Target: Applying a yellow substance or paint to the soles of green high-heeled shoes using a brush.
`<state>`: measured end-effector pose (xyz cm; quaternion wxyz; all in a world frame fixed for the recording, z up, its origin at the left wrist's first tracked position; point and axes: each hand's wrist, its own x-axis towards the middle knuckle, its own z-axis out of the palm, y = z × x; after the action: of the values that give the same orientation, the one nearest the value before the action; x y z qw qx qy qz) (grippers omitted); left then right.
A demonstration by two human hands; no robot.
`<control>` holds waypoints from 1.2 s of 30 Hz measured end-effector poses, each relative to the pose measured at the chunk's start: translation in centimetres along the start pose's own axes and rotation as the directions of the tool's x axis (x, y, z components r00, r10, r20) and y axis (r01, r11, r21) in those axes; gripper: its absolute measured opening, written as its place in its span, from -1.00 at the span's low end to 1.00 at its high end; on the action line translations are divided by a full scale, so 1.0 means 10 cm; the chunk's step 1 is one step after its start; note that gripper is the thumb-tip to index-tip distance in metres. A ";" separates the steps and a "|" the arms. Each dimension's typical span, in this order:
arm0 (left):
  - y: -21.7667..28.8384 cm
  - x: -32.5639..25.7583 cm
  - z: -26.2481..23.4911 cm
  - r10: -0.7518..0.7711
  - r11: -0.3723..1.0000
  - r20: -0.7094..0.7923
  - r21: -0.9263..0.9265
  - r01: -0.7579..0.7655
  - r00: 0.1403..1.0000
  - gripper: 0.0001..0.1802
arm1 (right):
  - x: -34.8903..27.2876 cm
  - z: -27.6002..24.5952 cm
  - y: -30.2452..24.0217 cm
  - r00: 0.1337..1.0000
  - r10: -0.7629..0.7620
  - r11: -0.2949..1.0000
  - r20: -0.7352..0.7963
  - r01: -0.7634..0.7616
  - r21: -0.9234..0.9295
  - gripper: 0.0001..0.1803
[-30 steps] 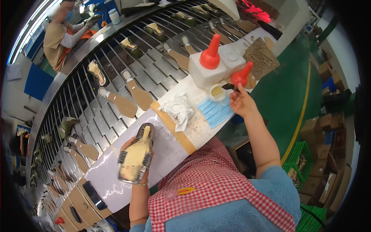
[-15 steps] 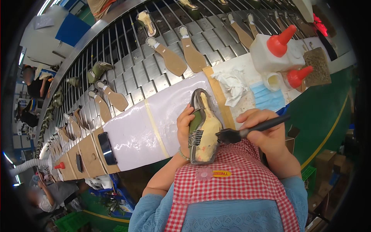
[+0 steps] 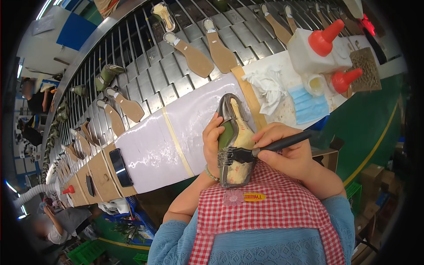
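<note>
Left fingers (image 3: 213,134) curl around a green shoe upper (image 3: 239,132). Right fingers (image 3: 270,134) pinch a black brush (image 3: 277,145) against its bottom.

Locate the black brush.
Head view, right of centre: the black brush is in the right hand, its tip over the shoe in the left hand.

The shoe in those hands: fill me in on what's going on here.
A person's left hand holds an unfinished shoe, its cream underside up. The right hand grips a black brush, its bristles at the left edge of that underside. An open jar stands beside a white bottle, and brown soles lie on metal slats beyond.
</note>
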<state>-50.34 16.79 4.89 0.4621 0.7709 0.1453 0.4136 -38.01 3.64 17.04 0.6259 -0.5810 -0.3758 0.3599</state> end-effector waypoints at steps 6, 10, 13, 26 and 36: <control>-0.06 -0.06 -0.01 -0.016 1.000 -0.018 0.001 0.016 1.000 -0.22 | 0.03 0.05 -0.14 0.939 -0.343 0.844 0.025 0.320 -0.431 -0.77; 0.05 0.01 -0.05 0.006 0.997 -0.001 0.076 -0.006 1.000 -0.21 | -0.01 0.09 -0.16 0.920 -0.351 0.840 0.173 0.392 -0.376 -0.76; 0.01 -0.02 -0.02 0.006 0.999 -0.056 0.043 -0.004 0.998 -0.27 | 0.01 0.09 -0.16 0.918 -0.342 0.855 0.203 0.393 -0.337 -0.76; 0.01 0.37 -0.60 -0.209 0.880 0.344 -0.342 0.330 0.915 -0.26 | 0.03 -0.02 -0.25 0.963 -0.119 0.942 -0.244 0.187 0.278 -0.77; -0.20 0.23 -0.70 -0.279 0.384 0.700 -0.546 0.745 0.657 0.28 | 0.13 0.12 -0.21 0.968 0.162 0.736 -0.190 0.010 0.676 -0.84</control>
<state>-53.97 23.42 5.98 0.8844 0.4609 0.0586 0.0441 -38.46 5.25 19.29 0.8178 -0.3695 -0.1190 0.4248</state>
